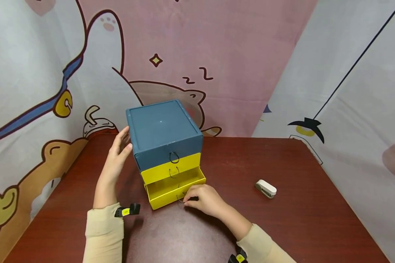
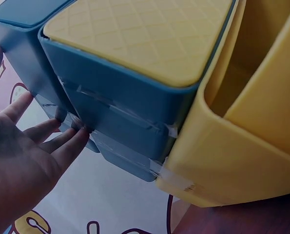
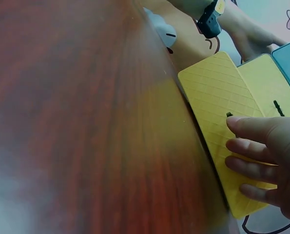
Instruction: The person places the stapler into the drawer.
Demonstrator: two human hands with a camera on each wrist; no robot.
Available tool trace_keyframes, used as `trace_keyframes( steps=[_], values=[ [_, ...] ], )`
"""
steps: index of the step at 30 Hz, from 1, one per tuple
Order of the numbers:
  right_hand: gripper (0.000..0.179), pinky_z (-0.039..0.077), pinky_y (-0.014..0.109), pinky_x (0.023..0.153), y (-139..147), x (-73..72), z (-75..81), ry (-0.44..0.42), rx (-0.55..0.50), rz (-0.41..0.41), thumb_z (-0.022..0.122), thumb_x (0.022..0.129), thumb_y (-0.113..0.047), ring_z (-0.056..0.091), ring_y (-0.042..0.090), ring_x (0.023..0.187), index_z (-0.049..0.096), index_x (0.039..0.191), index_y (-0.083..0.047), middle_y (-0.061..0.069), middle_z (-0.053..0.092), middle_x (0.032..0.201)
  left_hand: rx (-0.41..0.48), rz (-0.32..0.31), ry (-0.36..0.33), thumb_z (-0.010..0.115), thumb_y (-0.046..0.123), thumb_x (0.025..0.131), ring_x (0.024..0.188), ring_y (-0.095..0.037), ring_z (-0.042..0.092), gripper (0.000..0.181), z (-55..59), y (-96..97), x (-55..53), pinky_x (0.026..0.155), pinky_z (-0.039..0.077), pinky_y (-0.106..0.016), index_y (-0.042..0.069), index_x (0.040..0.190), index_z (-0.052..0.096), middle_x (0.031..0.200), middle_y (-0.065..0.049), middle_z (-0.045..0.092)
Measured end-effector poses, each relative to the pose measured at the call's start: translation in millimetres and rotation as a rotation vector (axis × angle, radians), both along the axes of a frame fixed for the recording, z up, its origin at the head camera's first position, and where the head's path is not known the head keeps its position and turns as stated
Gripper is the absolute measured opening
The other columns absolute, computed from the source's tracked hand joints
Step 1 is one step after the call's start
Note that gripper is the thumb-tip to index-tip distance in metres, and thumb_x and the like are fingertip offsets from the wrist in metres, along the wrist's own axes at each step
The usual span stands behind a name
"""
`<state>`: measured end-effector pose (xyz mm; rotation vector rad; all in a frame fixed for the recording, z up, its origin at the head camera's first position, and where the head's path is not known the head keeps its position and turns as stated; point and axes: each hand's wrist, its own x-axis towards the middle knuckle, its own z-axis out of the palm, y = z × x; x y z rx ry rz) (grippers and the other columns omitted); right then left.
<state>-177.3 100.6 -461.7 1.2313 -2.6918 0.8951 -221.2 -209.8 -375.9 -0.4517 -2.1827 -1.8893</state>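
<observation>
A small drawer cabinet [image 1: 162, 126] with a blue top stands on the table. Its bottom yellow drawer [image 1: 164, 201] is pulled out, and the inside that shows is bare. The yellow drawer above it [image 1: 184, 163] juts out less. My right hand [image 1: 205, 199] pinches the thin loop handle of the bottom drawer between thumb and forefinger; in the right wrist view the other fingers [image 3: 252, 168] lie near the yellow front. With fingers extended, my left hand [image 1: 115, 157] rests against the cabinet's left side. Its fingertips touch the blue wall [image 2: 120, 107] in the left wrist view.
A small white stapler [image 1: 266, 188] lies on the brown table [image 1: 237, 160], right of the cabinet. Behind the table hangs a cartoon-printed cloth [image 1: 233, 65]. Clear tape shows along the cabinet's blue side.
</observation>
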Motion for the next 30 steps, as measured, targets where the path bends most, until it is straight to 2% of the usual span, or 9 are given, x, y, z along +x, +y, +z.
trace_keyframes(
  steps=[4,12,19,25,30],
  values=[
    [0.006,0.047,0.023,0.078,5.8,7.1,2.3,-0.008,0.005,0.036,0.074,0.085,-0.022,0.060,0.001,0.087,0.077,0.089,-0.019,-0.013,0.066,0.091,0.006,0.000,0.002,0.046,0.014,0.101,0.139,-0.033,0.022,0.059,0.0,0.0,0.5,0.109,0.019,-0.050,0.015,0.154,0.021,0.154,-0.013,0.024],
    [0.012,0.046,0.020,0.081,20.0,23.1,6.0,-0.078,0.043,0.110,0.073,0.086,-0.024,0.058,-0.001,0.092,0.077,0.097,-0.019,-0.015,0.065,0.096,0.005,0.000,0.005,0.046,0.013,0.101,0.139,-0.032,0.023,0.058,-0.3,-0.2,0.4,0.109,0.021,-0.049,0.014,0.153,0.021,0.153,-0.012,0.026],
    [0.019,0.046,0.021,0.084,26.6,27.5,4.5,-0.110,0.035,0.153,0.073,0.087,-0.024,0.057,0.000,0.097,0.075,0.105,-0.020,-0.014,0.064,0.103,0.010,-0.001,0.003,0.046,0.013,0.100,0.139,-0.032,0.022,0.059,-1.6,-1.0,-0.2,0.110,0.020,-0.048,0.015,0.154,0.021,0.154,-0.013,0.024],
    [0.026,0.048,0.024,0.085,41.3,28.0,8.5,-0.162,-0.086,0.155,0.072,0.087,-0.022,0.059,0.004,0.100,0.072,0.112,-0.016,-0.012,0.064,0.109,0.009,-0.003,-0.003,0.047,0.013,0.100,0.139,-0.032,0.022,0.059,-3.1,-1.3,-0.9,0.110,0.020,-0.049,0.015,0.154,0.021,0.154,-0.013,0.024],
    [0.026,0.051,0.035,0.081,65.2,26.2,17.1,-0.115,-0.236,0.056,0.072,0.087,-0.019,0.063,0.016,0.096,0.071,0.111,-0.011,-0.003,0.067,0.105,0.010,0.000,-0.001,0.046,0.013,0.101,0.139,-0.031,0.023,0.059,-2.2,-1.1,-0.7,0.109,0.020,-0.051,0.015,0.154,0.021,0.153,-0.012,0.025]
  ],
)
